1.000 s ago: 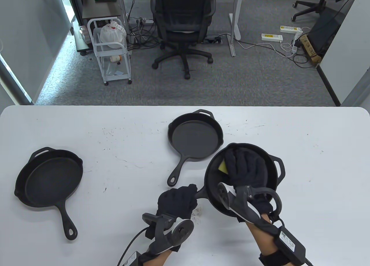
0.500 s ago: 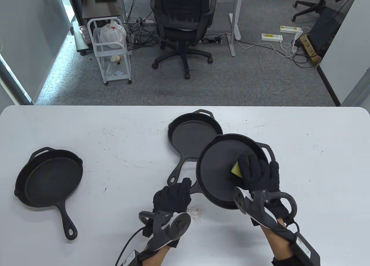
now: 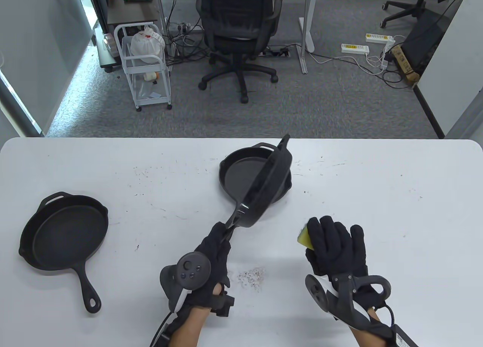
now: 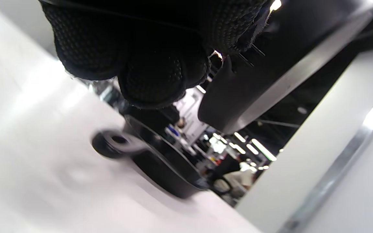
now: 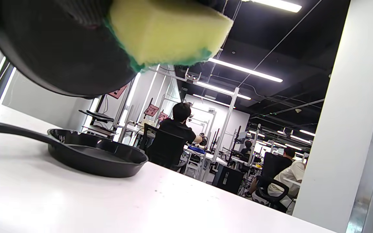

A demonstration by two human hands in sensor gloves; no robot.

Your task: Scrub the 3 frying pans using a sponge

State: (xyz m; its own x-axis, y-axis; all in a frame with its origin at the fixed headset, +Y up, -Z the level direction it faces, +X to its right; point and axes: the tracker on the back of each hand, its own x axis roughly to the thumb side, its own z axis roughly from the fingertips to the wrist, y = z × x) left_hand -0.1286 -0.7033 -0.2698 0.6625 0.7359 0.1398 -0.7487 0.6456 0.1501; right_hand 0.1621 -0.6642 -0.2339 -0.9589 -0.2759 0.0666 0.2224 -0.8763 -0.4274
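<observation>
Left hand (image 3: 211,256) grips a pan (image 3: 266,188) by its handle, tilted on edge above the desk (image 3: 377,181). Right hand (image 3: 337,245) holds the sponge (image 3: 305,238), right of it.

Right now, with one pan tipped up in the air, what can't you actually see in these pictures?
- Raised pan: its cooking face is edge-on in the table view, so cleanliness is unknown.
- Middle pan: partly covered by the raised one.
- Left hand: its grip is hidden by the tracker; the left wrist view is blurred.
- Sponge: mostly under the right hand.
</observation>
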